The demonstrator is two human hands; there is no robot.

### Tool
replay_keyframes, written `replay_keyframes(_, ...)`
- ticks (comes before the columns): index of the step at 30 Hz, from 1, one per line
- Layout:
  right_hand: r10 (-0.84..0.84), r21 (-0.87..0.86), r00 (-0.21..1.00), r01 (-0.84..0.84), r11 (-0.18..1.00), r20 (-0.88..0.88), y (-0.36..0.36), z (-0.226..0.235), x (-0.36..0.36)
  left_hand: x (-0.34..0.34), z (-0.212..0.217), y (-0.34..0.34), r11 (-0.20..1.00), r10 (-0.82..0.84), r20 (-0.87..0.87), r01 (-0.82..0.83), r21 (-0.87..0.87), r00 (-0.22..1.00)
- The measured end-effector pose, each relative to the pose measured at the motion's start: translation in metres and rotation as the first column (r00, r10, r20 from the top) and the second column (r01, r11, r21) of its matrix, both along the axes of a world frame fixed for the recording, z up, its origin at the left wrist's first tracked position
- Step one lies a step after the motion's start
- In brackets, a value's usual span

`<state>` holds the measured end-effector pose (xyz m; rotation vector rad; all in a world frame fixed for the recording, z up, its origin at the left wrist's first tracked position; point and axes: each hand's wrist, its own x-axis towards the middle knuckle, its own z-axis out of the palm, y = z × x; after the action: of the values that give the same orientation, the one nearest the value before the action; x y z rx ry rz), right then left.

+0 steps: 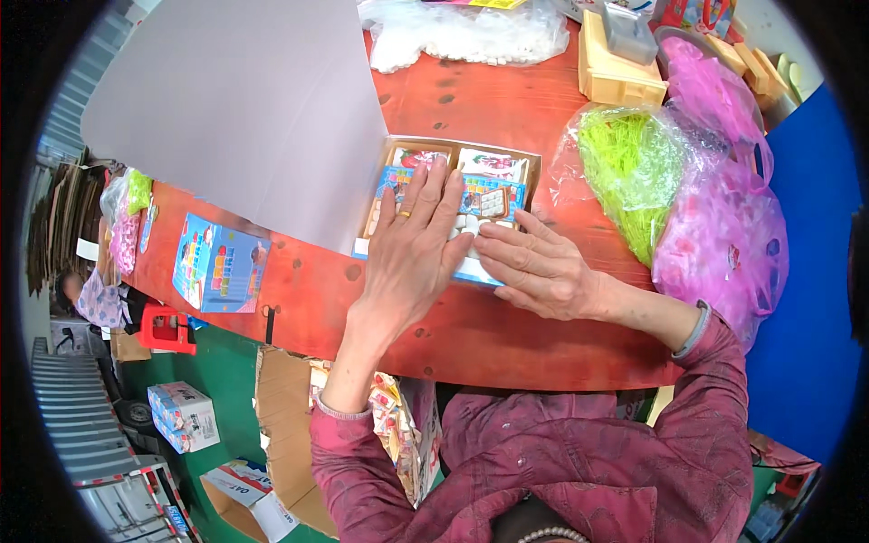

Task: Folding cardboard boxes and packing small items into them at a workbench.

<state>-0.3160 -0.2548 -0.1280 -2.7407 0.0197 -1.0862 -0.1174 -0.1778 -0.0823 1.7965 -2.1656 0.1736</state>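
Note:
A shallow cardboard box (537, 172) lies on the table, its large grey-white lid (235, 100) raised toward the far left. Inside are small white packets with red print (493, 165), a blue printed pack (505, 195) and some white pieces (464, 223) along the near side. My left hand (415, 231) lies flat over the left half of the contents, fingers stretched toward the back; a ring shows on one finger. At the near right corner my right hand (539, 270) reaches in, fingers extended over the white pieces, close to the left thumb. Both palms hide part of the contents.
A blue printed box (220, 264) stands left on the red table (453, 348). Bags of green shreds (629, 167) and pink packs (724, 244) lie right. At the back are a bag of white pieces (462, 36) and yellow trays (620, 72). An open carton (290, 425) stands below.

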Motion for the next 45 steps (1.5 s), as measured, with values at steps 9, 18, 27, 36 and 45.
replay_keyframes(9, 0.033, 0.122, 0.999, -0.036, 0.992, 0.022, 0.005, 0.001, 0.0, 0.001, -0.008, 0.001, 0.996, 0.032, -0.017, -0.033, -0.084, 0.999)
replay_keyframes(18, 0.007, 0.161, 1.0, -0.005, 0.987, -0.012, 0.011, 0.003, 0.0, 0.002, -0.008, 0.002, 0.998, 0.024, -0.028, -0.025, -0.063, 0.999)
replay_keyframes(27, -0.143, 0.185, 0.982, 0.118, 0.976, 0.126, 0.058, -0.006, 0.045, 0.031, 0.017, -0.002, 0.987, 0.0, -0.253, 0.041, 0.157, 0.967)
replay_keyframes(36, -0.091, 0.053, 0.981, 0.083, 0.995, 0.169, 0.043, 0.03, 0.036, 0.035, 0.011, -0.004, 0.993, 0.01, -0.246, 0.02, 0.119, 0.969)
replay_keyframes(45, 0.023, 0.592, 0.999, -0.002, 0.806, -0.028, -0.034, 0.014, 0.029, 0.035, 0.009, -0.006, 0.995, 0.0, -0.185, 0.019, 0.102, 0.983)
